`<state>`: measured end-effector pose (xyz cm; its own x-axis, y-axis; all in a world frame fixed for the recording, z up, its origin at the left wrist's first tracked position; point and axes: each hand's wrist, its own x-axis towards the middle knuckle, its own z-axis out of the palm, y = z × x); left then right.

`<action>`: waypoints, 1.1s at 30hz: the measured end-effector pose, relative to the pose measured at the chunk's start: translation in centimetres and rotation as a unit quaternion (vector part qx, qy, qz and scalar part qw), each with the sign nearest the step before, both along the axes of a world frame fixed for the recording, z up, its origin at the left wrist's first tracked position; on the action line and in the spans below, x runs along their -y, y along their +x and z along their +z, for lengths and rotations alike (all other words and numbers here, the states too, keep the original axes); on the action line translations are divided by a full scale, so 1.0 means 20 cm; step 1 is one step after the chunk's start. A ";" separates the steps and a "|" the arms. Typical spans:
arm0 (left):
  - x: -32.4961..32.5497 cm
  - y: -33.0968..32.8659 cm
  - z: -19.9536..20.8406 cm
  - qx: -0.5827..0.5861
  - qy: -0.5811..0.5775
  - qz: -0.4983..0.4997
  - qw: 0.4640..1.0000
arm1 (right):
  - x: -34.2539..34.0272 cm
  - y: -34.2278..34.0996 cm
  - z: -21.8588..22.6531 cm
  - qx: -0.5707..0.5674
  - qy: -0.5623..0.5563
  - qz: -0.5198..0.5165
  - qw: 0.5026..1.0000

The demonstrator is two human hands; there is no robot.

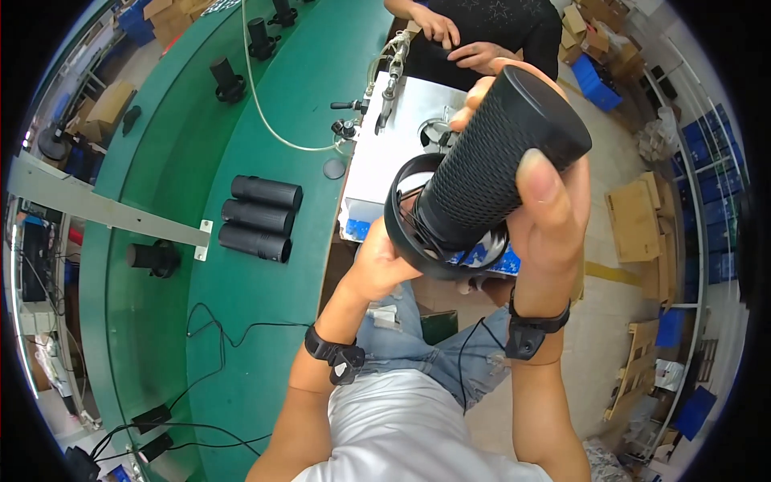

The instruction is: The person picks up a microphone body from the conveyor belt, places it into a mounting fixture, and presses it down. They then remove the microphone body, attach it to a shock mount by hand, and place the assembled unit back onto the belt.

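Observation:
A black cylinder [490, 161] with a bumpy textured side and a smooth end cap is held up tilted in front of me. A wide black ring [399, 229] surrounds its lower end. My right hand [554, 201] is closed round the cylinder, thumb on the near side and fingertips showing at the far side. My left hand [377, 261] grips the ring at its left; some of its fingers are hidden behind it. On the green table to the left, three black tubes [257, 216] lie side by side. Near them is a small dark disc [334, 169].
Beyond the cylinder stands a white-topped fixture [377, 173] with valves, a gauge [345, 128] and a pale hose [257, 96]. Several black ringed cylinders [227, 80] line the green ledge. A metal bar [120, 210] crosses at left. Cables [221, 345] lie nearby. A co-worker's hands [474, 56] are opposite.

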<state>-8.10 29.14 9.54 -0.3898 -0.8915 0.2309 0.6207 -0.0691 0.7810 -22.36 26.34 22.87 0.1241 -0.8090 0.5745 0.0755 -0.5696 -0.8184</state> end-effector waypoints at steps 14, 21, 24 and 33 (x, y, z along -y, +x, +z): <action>-0.13 -0.13 0.05 -0.054 0.047 -0.095 0.993 | -0.22 -0.10 0.03 0.074 0.015 -0.033 0.997; -0.16 -0.15 0.10 0.007 -0.016 -0.078 0.997 | -0.24 -0.16 0.00 0.075 0.017 0.026 0.997; -0.16 -0.15 0.12 0.034 -0.043 -0.062 0.997 | -0.27 -0.15 0.00 0.100 0.033 0.039 0.994; -0.24 -0.25 0.06 0.010 -0.048 0.028 0.998 | -0.33 -0.14 -0.01 0.167 0.087 0.059 0.980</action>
<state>-13.07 34.00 10.67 -0.3458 -0.8858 0.3095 0.6055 0.0413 0.7948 -25.25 32.86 22.70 0.0519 -0.8893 0.4544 0.4125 -0.3952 -0.8207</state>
